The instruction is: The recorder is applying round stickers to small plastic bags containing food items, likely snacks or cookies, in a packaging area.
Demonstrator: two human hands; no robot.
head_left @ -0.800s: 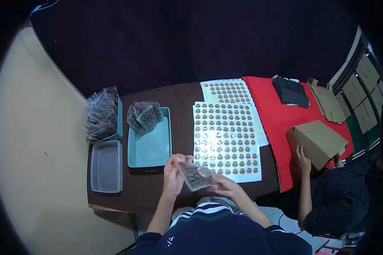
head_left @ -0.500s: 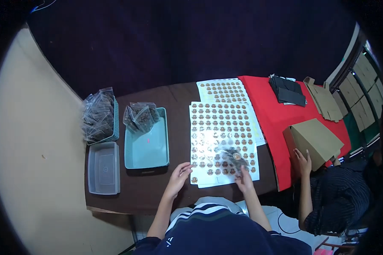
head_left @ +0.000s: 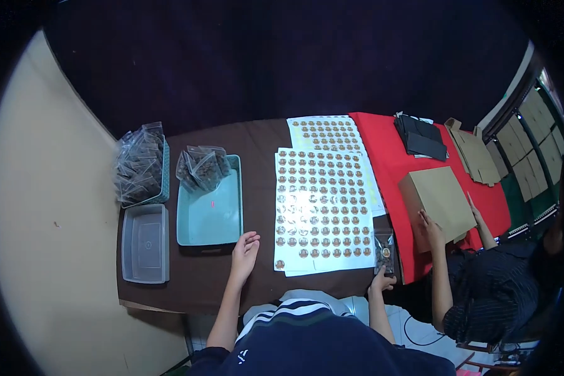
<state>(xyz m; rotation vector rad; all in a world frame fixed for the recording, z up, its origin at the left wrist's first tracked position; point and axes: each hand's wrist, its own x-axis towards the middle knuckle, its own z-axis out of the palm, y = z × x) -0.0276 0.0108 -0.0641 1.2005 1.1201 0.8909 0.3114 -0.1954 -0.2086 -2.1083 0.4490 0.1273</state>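
My right hand [head_left: 382,281] pinches the lower end of a small clear zip bag [head_left: 386,254]. The bag has dark contents and a round sticker, and it lies at the table's right side, between the sticker sheet and the red cloth. Just left of it spreads the white sheet of round brown stickers [head_left: 323,203], with a gap low on its left side. My left hand [head_left: 247,252] holds nothing. Its fingers are extended beside the right rim of the teal tray [head_left: 210,216], in whose far end several filled bags [head_left: 203,168] lie heaped.
A teal basket [head_left: 165,169] packed with filled bags [head_left: 138,166] stands far left, with a clear plastic box [head_left: 145,244] before it. On the red cloth [head_left: 382,150], a co-worker's hands hold a brown carton [head_left: 438,200]. Black pieces [head_left: 423,135] and flattened cardboard [head_left: 476,150] lie behind.
My right hand has carried the stickered bag right, off the sheet. My left hand has drawn leftward, away from the sheet. The co-worker's carton has shifted left, with both hands now on it.
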